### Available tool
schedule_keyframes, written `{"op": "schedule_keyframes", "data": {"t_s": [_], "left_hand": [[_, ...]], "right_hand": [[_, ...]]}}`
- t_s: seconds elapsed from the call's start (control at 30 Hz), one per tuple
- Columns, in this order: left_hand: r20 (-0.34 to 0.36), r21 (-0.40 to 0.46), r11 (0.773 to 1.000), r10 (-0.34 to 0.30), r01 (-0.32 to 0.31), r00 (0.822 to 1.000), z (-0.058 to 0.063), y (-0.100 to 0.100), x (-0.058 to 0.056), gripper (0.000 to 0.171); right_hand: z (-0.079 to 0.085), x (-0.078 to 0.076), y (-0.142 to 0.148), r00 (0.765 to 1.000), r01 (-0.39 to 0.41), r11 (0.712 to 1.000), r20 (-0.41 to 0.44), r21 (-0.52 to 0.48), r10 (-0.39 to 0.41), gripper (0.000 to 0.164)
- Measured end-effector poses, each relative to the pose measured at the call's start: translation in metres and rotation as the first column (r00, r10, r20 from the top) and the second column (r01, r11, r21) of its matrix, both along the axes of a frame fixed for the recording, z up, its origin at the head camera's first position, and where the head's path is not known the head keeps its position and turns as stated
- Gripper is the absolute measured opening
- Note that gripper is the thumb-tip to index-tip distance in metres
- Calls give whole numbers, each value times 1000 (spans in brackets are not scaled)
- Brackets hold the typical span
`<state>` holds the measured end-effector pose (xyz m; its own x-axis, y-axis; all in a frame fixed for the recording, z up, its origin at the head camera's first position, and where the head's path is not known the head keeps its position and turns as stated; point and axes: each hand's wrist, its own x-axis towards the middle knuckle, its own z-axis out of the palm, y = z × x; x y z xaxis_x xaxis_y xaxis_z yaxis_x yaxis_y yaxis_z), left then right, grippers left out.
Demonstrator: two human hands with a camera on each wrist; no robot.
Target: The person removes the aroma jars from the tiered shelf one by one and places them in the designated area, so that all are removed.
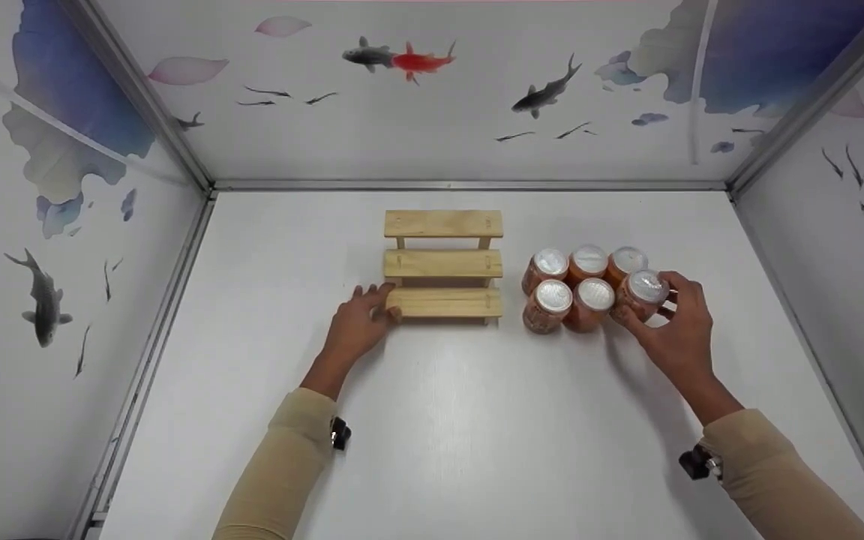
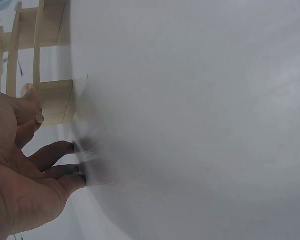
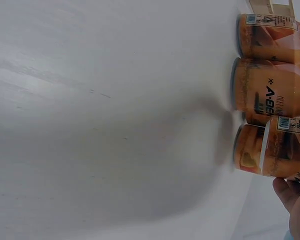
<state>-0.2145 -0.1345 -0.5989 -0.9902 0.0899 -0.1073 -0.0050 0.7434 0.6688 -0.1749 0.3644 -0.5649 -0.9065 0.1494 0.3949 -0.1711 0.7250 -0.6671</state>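
Note:
A three-tier wooden step rack (image 1: 443, 263) stands on the white table. My left hand (image 1: 361, 322) pinches the left end of its lowest board (image 2: 37, 65) between thumb and forefinger, the other fingertips near the tabletop. Right of the rack, several orange-labelled cans (image 1: 553, 296) with silver lids stand upright in two close rows. At the right end of the front row, my right hand (image 1: 676, 322) grips one can (image 1: 643, 289) round its side. In the right wrist view, that held can (image 3: 286, 147) has its base raised off the table, beside the standing cans (image 3: 270, 87).
White panels with painted fish (image 1: 544, 90) enclose the table at the back and both sides. A metal rail (image 1: 469, 185) runs along the table's back edge. Bare white tabletop (image 1: 469, 435) lies in front of the rack and between the forearms.

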Motion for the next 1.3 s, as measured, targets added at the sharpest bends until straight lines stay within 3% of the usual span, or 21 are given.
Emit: {"op": "schedule_keyframes", "data": {"t_s": [0.23,0.53,0.73,1.3], "left_hand": [[-3,11,1000,-5,6,1000,0,0,1,60],[-4,35,999,-11,11,1000,-2,-1,1,61],[-28,30,999,-19,20,999,-2,-2,0,58],[-27,16,1000,-25,26,999,0,-2,0,60]], "right_hand": [[-15,0,1,998,0,999,67,32,-2,85],[-26,-2,0,995,-13,999,102,32,10,78],[-25,-4,0,994,-46,999,103,18,44,75],[-18,-5,2,980,-120,986,171,117,99,78]]}}
